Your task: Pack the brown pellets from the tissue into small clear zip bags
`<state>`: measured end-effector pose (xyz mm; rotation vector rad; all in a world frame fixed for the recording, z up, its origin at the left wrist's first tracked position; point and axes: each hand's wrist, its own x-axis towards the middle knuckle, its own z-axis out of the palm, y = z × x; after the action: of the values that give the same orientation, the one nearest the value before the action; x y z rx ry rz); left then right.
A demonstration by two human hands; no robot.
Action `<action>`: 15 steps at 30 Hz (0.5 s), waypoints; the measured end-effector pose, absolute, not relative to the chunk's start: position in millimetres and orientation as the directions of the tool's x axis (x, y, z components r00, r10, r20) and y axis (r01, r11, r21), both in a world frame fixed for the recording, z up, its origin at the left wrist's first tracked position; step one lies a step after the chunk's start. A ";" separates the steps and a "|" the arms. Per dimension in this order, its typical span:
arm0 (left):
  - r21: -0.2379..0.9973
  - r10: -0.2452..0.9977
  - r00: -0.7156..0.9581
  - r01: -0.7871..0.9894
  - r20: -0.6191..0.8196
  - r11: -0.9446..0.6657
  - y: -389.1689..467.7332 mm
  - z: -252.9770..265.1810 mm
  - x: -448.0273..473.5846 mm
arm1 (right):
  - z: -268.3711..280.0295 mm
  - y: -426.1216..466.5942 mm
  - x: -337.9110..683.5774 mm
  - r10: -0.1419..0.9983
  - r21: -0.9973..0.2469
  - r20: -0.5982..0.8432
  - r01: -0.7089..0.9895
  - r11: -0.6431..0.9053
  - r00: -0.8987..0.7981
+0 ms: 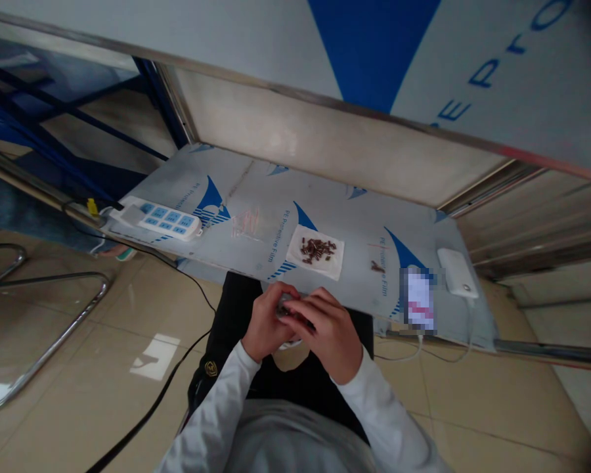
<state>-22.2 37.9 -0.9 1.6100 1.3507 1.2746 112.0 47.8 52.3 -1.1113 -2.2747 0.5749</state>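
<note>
Just in front of the table's near edge, above my lap, both hands meet. My left hand (268, 322) is curled around a small clear, greyish round thing (283, 306), whose kind I cannot make out. Over it bends my right hand (331, 332), its fingers pressed together against the thing and the left fingers. What the right fingertips pinch is hidden. Beyond the hands, a heap of small dark brown capsule-like pieces (318, 251) lies on a white paper square (335, 268). A few brown bits (377, 266) lie apart to its right.
On the film-covered metal table (270, 190) lie a white power strip (170, 220), a clear plastic wrapper (246, 223), a blurred-out phone (419, 299) and a white cabled box (457, 272). An overhead panel (256, 39) juts above. A chair frame (54, 348) stands left; a black cable (162, 387) crosses the floor.
</note>
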 end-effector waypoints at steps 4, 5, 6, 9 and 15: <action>0.914 0.968 -0.024 0.334 0.251 -0.229 38.3 -2.0 -22.0 | 46.3 52.4 120.0 0.830 -0.679 0.314 0.502 0.536 -0.461; 0.913 0.970 -0.039 0.348 0.242 -0.214 38.6 -1.9 -21.8 | 39.8 59.6 125.6 0.859 -0.712 0.322 0.496 0.497 -0.398; 0.911 0.971 -0.057 0.363 0.233 -0.197 38.9 -1.7 -21.6 | 30.5 69.9 133.0 0.894 -0.738 0.321 0.509 0.443 -0.312; 0.906 0.973 -0.089 0.390 0.214 -0.164 39.2 -1.5 -20.5 | -10.4 114.8 161.2 0.965 -0.718 0.257 0.658 0.226 -0.051; 0.898 0.977 -0.079 0.414 0.198 -0.148 37.0 -2.7 -17.1 | -76.3 181.8 188.4 0.994 -0.484 0.079 0.875 -0.030 0.078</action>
<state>-17.1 37.0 -2.7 1.5978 1.5207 1.2080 188.4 181.8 -76.3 -1.9560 -1.8467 0.3951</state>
